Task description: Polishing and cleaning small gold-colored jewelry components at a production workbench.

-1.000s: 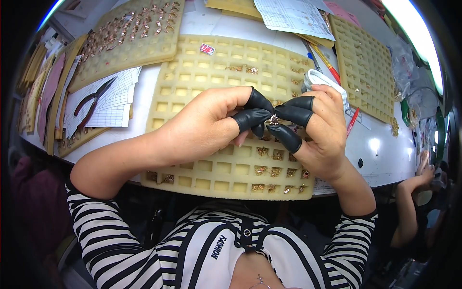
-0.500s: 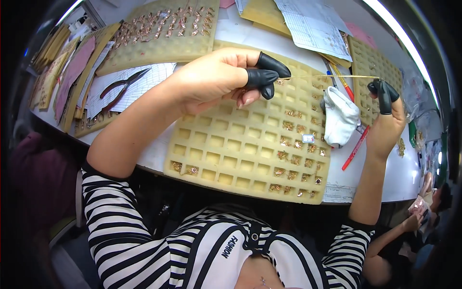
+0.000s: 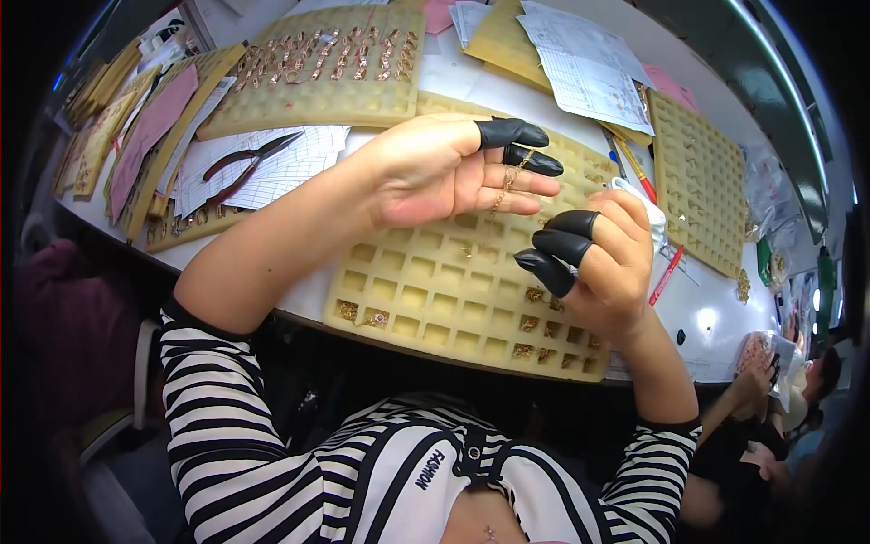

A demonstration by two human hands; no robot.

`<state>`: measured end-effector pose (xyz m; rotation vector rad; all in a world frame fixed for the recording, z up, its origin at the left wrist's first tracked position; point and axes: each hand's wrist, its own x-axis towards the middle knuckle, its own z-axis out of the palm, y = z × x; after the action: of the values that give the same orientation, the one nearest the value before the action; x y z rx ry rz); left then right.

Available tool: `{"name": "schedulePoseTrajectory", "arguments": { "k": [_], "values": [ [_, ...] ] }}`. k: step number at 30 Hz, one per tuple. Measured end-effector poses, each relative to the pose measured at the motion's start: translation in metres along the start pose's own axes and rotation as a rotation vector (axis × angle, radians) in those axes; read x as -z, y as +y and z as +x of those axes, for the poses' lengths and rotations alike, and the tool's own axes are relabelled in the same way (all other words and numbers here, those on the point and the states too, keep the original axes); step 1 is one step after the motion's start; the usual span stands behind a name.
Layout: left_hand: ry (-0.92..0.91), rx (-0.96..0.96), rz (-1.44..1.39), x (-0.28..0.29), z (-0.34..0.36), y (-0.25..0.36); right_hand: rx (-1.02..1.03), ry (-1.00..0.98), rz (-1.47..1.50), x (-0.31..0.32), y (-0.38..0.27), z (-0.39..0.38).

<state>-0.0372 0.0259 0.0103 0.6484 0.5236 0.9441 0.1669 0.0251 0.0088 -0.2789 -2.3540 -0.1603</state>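
Observation:
My left hand point(image 3: 453, 177) is turned palm up over the tray, fingers stretched out, with black finger cots on the thumb and forefinger. A thin gold chain point(image 3: 509, 181) drapes across its fingers and hangs down below them. To the right and slightly nearer, my right hand point(image 3: 603, 249) has its fingers bent and close together, black cots on their tips. Whether anything is between those fingertips I cannot tell. Beneath both hands lies a yellow tray point(image 3: 426, 283) of square pockets. Small gold jewelry pieces point(image 3: 528, 323) fill several pockets on its right side and a couple at near left.
Red-handled pliers point(image 3: 243, 169) rest on papers at left. Behind them lies a tray of rose-gold pieces point(image 3: 317, 56). A red pen point(image 3: 667, 275), a white cloth point(image 3: 654, 216) and another pocketed tray point(image 3: 700, 163) sit at right. Another person's hand point(image 3: 750, 385) is at far right.
My right hand has moved left and nearer, toward my left hand. The chain, stretched taut between both hands before, now hangs loose over my left fingers, which have opened out palm up.

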Motion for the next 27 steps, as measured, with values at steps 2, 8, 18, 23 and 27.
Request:
{"name": "schedulePoseTrajectory", "arguments": {
  "k": [2, 8, 18, 23, 27],
  "values": [
    [-0.002, 0.007, -0.025, 0.001, 0.000, -0.002, 0.080, 0.039, -0.103, -0.007, 0.000, 0.000],
    [-0.039, 0.051, -0.042, 0.006, 0.003, -0.008, 0.202, -0.068, -0.348, -0.014, -0.011, 0.002],
    [-0.017, 0.073, -0.054, -0.002, -0.002, -0.014, 0.075, 0.022, -0.045, -0.008, 0.003, 0.005],
    [-0.042, 0.092, -0.009, 0.001, 0.001, -0.015, -0.375, 0.094, 0.233, 0.004, 0.008, -0.003],
    [-0.088, 0.093, 0.204, -0.003, -0.001, -0.020, -0.603, 0.051, 0.535, 0.006, 0.014, -0.010]
  ]
}}
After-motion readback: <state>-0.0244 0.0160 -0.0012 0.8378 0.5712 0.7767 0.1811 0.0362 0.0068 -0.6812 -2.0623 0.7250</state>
